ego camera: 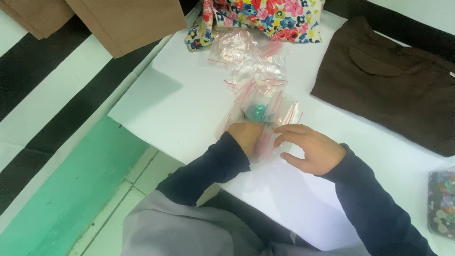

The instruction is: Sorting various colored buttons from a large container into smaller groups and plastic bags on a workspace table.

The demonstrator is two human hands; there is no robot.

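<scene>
On white flat table, near its front edge: both hands at a pile of clear bags.
Largest first: folded dark brown fabric garment toward right edge; floral multicoloured cloth at far edge; clear red-striped plastic zip bags mid-table; left hand fingers tucked into nearest bag, grip unclear; right hand beside it, fingers curled, slightly apart; small teal bits inside that bag.

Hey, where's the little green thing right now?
In the head view the small green item sits inside a clear zip bag at table centre, just beyond the left hand and right hand.
</scene>
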